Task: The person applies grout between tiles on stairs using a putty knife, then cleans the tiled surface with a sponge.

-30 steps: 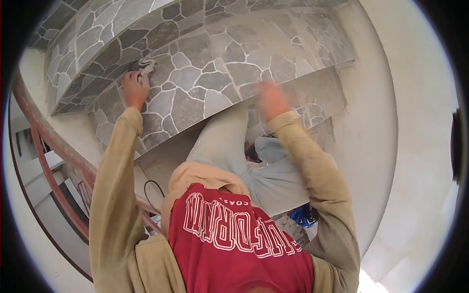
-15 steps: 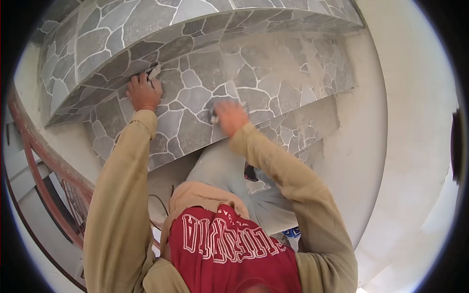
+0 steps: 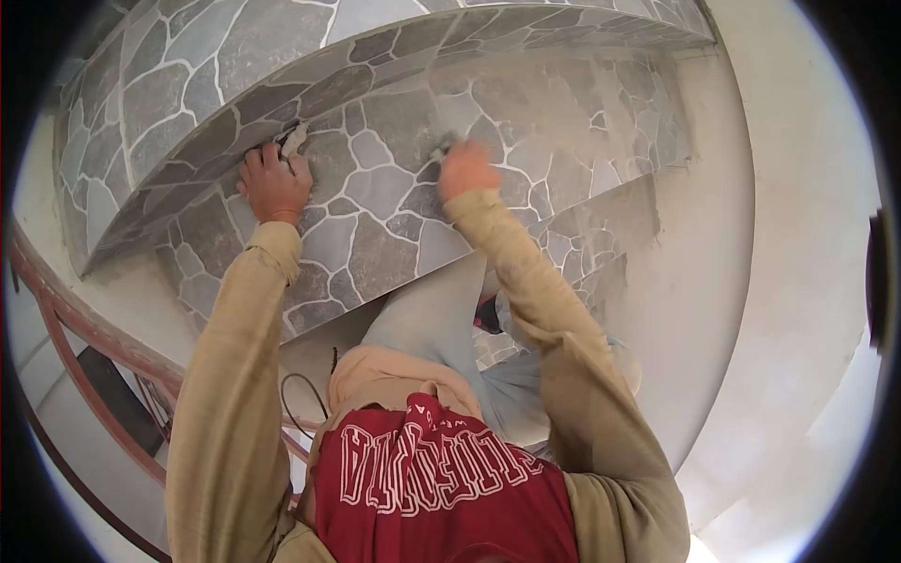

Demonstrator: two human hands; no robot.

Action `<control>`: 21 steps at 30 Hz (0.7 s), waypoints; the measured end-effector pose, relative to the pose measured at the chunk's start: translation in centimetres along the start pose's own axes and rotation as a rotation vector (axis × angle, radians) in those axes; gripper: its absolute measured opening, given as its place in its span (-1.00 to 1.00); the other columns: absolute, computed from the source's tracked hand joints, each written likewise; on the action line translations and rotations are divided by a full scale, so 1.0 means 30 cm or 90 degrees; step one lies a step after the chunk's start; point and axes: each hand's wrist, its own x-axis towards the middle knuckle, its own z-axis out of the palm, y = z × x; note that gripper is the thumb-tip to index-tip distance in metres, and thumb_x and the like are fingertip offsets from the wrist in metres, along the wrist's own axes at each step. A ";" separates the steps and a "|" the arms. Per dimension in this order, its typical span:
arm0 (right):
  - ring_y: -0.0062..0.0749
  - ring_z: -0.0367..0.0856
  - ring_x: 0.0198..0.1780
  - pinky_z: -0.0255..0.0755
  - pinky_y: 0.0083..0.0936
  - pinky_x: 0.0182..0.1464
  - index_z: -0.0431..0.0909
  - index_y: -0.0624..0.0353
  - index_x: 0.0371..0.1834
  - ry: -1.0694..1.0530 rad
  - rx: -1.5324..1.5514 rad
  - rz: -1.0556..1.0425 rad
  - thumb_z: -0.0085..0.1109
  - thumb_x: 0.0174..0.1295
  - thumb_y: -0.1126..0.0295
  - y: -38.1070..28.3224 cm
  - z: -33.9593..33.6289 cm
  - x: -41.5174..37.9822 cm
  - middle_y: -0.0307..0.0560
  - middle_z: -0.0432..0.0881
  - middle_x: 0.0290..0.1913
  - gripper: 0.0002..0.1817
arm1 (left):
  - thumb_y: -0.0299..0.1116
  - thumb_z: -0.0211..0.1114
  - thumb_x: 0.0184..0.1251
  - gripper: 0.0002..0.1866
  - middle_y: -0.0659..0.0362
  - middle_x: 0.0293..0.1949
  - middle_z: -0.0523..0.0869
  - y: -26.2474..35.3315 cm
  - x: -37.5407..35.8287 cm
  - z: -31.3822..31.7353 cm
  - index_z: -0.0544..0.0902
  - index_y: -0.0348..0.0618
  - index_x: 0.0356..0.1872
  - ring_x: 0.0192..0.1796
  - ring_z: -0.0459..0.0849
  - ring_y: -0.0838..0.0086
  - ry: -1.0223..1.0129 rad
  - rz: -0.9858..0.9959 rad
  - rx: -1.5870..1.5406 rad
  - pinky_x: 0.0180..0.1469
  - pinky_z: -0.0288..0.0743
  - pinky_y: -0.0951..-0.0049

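My left hand rests at the back of the stone-patterned step, near the foot of the riser. Its fingers are bent around something dark, and a pale, crumpled piece sticks out beside them. Over the middle of the same step is my right hand, blurred by motion. A small greyish item shows at its fingertips, too smeared to identify. White joint lines run between the grey stones, and a dusty film covers the step's right part.
A curved upper step rises behind. The pale wall bounds the right side, and a reddish metal railing stands at the left. A lower step and a thin cable lie nearer my body.
My right hand has moved up and slightly right, farther onto the step. My left hand stays at nearly the same spot by the riser. The view has shifted slightly.
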 end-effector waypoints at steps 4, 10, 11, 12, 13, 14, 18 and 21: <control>0.00 0.61 0.09 0.66 -0.11 -0.05 0.59 0.28 -0.02 0.065 0.020 0.055 0.01 0.33 0.38 0.020 0.024 0.052 0.13 0.62 -0.01 -0.73 | -0.07 0.22 0.24 -0.64 -0.01 -0.06 0.60 0.023 0.016 -0.003 0.64 -0.07 -0.07 0.05 0.57 -0.07 0.009 0.004 -0.006 0.00 0.39 -0.16; 0.04 0.61 0.17 0.61 -0.10 0.08 0.60 0.22 -0.02 0.006 -0.003 -0.060 -0.02 0.41 0.35 -0.064 0.002 -0.039 0.19 0.59 0.10 -0.75 | -0.08 0.25 0.20 -0.65 0.02 -0.07 0.59 0.011 0.017 -0.008 0.63 -0.04 -0.09 0.06 0.57 -0.02 0.036 0.010 -0.015 0.01 0.40 -0.13; 0.04 0.61 0.17 0.61 -0.10 0.08 0.60 0.22 -0.02 0.006 -0.011 -0.063 -0.02 0.41 0.35 -0.034 -0.051 0.019 0.19 0.59 0.10 -0.75 | -0.07 0.27 0.17 -0.65 0.05 -0.07 0.57 0.015 0.010 -0.008 0.63 -0.02 -0.09 0.06 0.57 0.03 0.015 -0.002 0.000 0.03 0.40 -0.09; 0.04 0.61 0.17 0.59 -0.11 0.12 0.60 0.23 0.00 0.007 0.029 0.025 -0.03 0.41 0.36 0.021 -0.082 0.098 0.20 0.60 0.09 -0.73 | -0.07 0.27 0.17 -0.65 0.05 -0.07 0.57 0.015 -0.002 -0.002 0.63 -0.02 -0.09 0.06 0.57 0.03 0.007 -0.006 0.000 0.03 0.40 -0.09; 0.04 0.61 0.18 0.58 -0.11 0.15 0.60 0.24 0.02 0.009 0.071 0.114 -0.04 0.42 0.36 0.052 -0.087 0.144 0.20 0.61 0.08 -0.72 | -0.07 0.27 0.17 -0.65 0.05 -0.07 0.57 0.012 0.001 0.000 0.64 -0.01 -0.10 0.06 0.57 0.03 0.021 -0.001 -0.009 0.03 0.39 -0.09; 0.04 0.61 0.18 0.58 -0.11 0.15 0.60 0.24 0.02 0.005 0.074 0.115 -0.04 0.42 0.36 0.058 -0.076 0.148 0.20 0.61 0.08 -0.72 | -0.07 0.27 0.17 -0.65 0.05 -0.08 0.57 0.003 0.000 0.004 0.64 -0.01 -0.10 0.05 0.57 0.03 0.037 0.006 -0.017 0.03 0.39 -0.08; 0.08 0.60 0.18 0.58 -0.08 0.14 0.57 0.24 0.06 -0.014 0.044 -0.001 -0.07 0.44 0.36 -0.034 -0.057 0.089 0.20 0.62 0.09 -0.71 | -0.07 0.27 0.16 -0.65 0.05 -0.08 0.57 0.010 0.015 0.012 0.64 0.00 -0.09 0.05 0.57 0.03 0.048 -0.005 0.002 0.02 0.39 -0.06; 0.09 0.63 0.14 0.60 -0.07 0.08 0.55 0.26 0.05 0.077 -0.031 0.013 0.00 0.41 0.33 0.166 0.040 0.257 0.19 0.65 0.07 -0.71 | -0.07 0.27 0.15 -0.64 0.06 -0.08 0.57 -0.004 -0.017 -0.004 0.64 -0.01 -0.09 0.04 0.57 0.04 0.050 0.016 -0.012 0.03 0.39 -0.05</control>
